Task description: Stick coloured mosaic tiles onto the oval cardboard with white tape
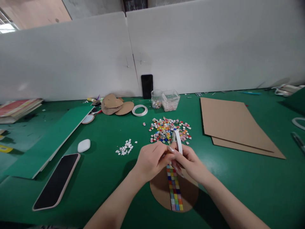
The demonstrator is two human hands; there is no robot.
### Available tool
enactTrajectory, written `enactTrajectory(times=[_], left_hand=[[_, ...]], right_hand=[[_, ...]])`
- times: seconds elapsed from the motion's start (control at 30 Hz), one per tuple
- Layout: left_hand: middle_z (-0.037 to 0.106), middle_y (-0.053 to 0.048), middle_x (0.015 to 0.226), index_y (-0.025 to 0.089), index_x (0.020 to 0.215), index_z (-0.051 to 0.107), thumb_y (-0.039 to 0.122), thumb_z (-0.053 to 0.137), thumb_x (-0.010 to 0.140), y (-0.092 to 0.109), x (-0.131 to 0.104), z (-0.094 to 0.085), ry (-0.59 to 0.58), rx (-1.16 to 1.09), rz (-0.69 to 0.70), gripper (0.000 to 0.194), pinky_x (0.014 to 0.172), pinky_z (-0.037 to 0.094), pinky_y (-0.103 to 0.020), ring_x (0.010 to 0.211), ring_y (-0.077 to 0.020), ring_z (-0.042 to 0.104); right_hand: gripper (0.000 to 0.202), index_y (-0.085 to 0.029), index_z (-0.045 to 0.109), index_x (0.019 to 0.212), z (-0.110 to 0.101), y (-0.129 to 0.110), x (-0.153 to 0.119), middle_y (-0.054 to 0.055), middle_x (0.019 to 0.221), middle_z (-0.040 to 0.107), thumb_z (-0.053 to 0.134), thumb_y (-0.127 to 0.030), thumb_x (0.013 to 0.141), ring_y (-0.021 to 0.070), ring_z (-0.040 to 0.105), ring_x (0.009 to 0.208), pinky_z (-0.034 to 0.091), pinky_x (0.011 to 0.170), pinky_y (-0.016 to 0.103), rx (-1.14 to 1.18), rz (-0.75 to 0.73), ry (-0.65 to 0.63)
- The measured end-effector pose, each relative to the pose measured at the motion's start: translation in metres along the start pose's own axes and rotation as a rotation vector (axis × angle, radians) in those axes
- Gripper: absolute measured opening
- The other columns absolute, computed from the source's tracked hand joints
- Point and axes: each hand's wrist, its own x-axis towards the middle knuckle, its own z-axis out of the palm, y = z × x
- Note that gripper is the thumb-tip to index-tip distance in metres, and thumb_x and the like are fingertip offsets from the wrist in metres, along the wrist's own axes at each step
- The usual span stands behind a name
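Observation:
A roll of white tape (178,143) stands on edge in my right hand (189,162), whose fingers are closed around its lower part. My left hand (153,159) is closed, its fingertips pinched against those of the right; what lies between them is too small to make out. Below both hands lies a round cardboard disc (159,192). Down its middle runs a strip of small colourful mosaic tiles (175,190), set in rows, with its far end hidden under my hands. Just beyond my hands spreads a pile of loose mosaic tiles (164,128).
White paper bits (125,148) lie left of the hands. Further left are a phone (58,181) and a white case (84,145). Cardboard sheets (228,121) lie right. Behind are clear containers (171,101), a white ring (139,110), cardboard discs (125,108) and a leaning phone (147,86).

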Motion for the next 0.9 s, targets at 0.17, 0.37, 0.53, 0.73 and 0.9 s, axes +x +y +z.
enactTrajectory(times=[0.17,0.37,0.53,0.73,0.9], left_hand=[[0.051,0.002,0.059,0.019,0.069,0.047,0.034,0.035,0.091,0.0013,-0.0018,0.0032,0.049,-0.134,-0.044,0.029,0.050,0.035,-0.020,0.052,-0.0095,0.047],[0.040,0.004,0.057,0.020,0.064,0.038,0.029,0.030,0.093,0.0071,0.0008,0.0041,0.041,-0.416,-0.249,0.031,0.048,0.032,-0.021,0.050,-0.0088,0.039],[0.037,0.004,0.058,0.020,0.064,0.037,0.030,0.028,0.093,0.0056,0.0014,0.0039,-0.004,-0.429,-0.296,0.032,0.050,0.030,-0.023,0.051,-0.0094,0.037],[0.036,0.004,0.059,0.019,0.067,0.038,0.029,0.028,0.093,0.0054,0.0008,0.0032,-0.028,-0.427,-0.292,0.030,0.051,0.029,-0.023,0.052,-0.0098,0.037],[0.036,0.004,0.059,0.019,0.068,0.037,0.027,0.028,0.093,0.0044,0.0007,0.0030,-0.032,-0.383,-0.265,0.028,0.052,0.029,-0.023,0.053,-0.0099,0.037]], right_hand=[[0.036,-0.018,0.047,0.067,-0.0007,-0.0008,-0.0011,-0.006,0.046,0.044,0.045,-0.049,0.085,0.0056,0.036,0.034,0.029,0.035,0.018,0.075,0.006,-0.025],[0.019,-0.015,0.059,0.077,-0.0036,-0.0047,-0.0012,-0.004,0.052,0.052,0.059,-0.034,0.077,0.0056,0.041,0.035,0.032,0.035,0.019,0.182,0.048,-0.024],[0.018,-0.014,0.060,0.077,-0.0036,-0.0054,-0.0006,-0.004,0.051,0.053,0.060,-0.032,0.077,0.0057,0.044,0.036,0.033,0.035,0.018,0.150,0.077,-0.007],[0.019,-0.014,0.061,0.075,-0.0041,-0.0059,-0.0004,-0.005,0.048,0.052,0.060,-0.033,0.078,0.0047,0.042,0.034,0.035,0.035,0.018,0.112,0.067,0.002],[0.020,-0.014,0.059,0.073,-0.0029,-0.0082,0.0003,-0.005,0.046,0.051,0.060,-0.034,0.076,0.0054,0.043,0.033,0.034,0.034,0.018,0.072,0.083,0.022]])
